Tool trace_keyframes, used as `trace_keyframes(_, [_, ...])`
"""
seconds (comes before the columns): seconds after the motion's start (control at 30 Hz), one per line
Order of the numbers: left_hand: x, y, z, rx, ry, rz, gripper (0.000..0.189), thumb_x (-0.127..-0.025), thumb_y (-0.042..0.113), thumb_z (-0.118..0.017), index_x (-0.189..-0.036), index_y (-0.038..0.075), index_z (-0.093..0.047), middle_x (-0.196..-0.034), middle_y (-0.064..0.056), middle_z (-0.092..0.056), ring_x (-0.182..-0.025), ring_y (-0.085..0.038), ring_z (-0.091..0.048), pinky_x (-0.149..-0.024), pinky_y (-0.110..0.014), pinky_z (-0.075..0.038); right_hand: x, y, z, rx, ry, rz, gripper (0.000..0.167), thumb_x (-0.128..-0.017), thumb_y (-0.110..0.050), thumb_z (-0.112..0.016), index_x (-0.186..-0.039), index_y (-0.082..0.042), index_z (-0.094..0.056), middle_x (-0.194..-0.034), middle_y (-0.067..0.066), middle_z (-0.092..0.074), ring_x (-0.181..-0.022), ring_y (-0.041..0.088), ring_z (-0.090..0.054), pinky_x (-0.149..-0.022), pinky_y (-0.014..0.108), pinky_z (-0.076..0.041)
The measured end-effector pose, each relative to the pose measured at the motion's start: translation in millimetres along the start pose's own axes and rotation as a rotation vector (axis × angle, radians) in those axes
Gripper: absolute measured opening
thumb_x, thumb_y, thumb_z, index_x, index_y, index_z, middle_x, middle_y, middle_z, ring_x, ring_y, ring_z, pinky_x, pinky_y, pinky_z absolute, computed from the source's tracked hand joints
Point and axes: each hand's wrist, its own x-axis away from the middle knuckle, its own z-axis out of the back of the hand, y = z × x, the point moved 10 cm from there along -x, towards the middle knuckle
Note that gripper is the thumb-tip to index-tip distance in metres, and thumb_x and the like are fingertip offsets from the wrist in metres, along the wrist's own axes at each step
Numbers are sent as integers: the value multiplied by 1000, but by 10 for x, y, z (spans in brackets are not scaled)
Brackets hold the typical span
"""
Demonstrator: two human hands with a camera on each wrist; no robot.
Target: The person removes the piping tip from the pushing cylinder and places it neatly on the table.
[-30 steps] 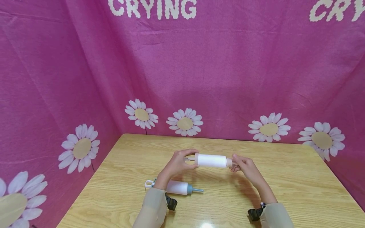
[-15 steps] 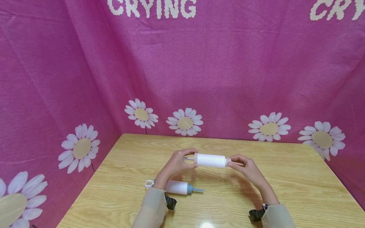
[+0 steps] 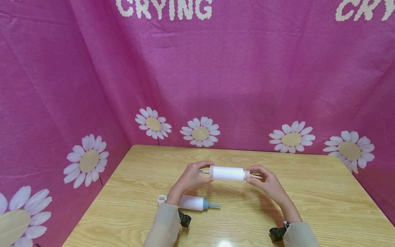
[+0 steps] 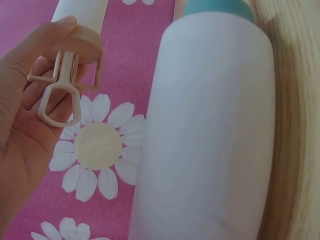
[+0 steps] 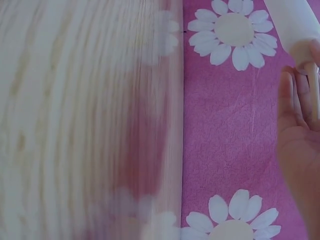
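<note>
I see the right hand has shifted left onto the collar of the pink bottle, apparently pinching it; the left hand grips its left end. That steadies it above the table, beyond the blue bottle.

A white cylindrical bottle with beige ends, ring handle and nozzle is being held nearly level between left hand and right hand.
</note>
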Motion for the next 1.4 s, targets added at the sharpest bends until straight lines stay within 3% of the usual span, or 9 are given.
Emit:
trace_keyframes(0.2, [-1, -12, -1, -6, -5, -1, 50, -80, 19, -81, -126, 14, -64, -126, -6, -69, -115, -27, -66, -98, -41, -54, 32, 28, 43, -20, 0, -22, 38, -88, -8, -71, -121, 4, -57, -105, -19, -63, -99, -7, -62, -90, 11, -51])
trace_keyframes(0.63, [8, -90, -32, -38, -16, 28, 47, -80, 19, -81, -124, 14, -64, -122, -6, -70, -113, -25, -67, -95, -38, -54, 76, 110, 96, -8, 10, -61, 40, -90, -12, -70, -124, 3, -57, -104, -18, -63, -98, -7, -62, -89, 9, -50])
trace_keyframes(1.03, [20, -236, -178, -49, -128, 110, 48, -81, 18, -80, -125, 8, -63, -121, -9, -70, -113, -23, -66, -96, -37, -54, 64, 88, 85, -6, -9, -41, 37, -90, -11, -70, -123, 2, -58, -104, -18, -63, -98, -7, -62, -90, 10, -50])
trace_keyframes(1.4, [62, -327, -257, -61, -182, 153, 46, -81, 16, -80, -123, 3, -64, -115, -9, -72, -109, -22, -66, -96, -38, -53, 86, 128, 51, -11, -24, -57, 37, -91, -14, -69, -123, 1, -59, -106, -9, -64, -99, -1, -62, -91, 12, -51])
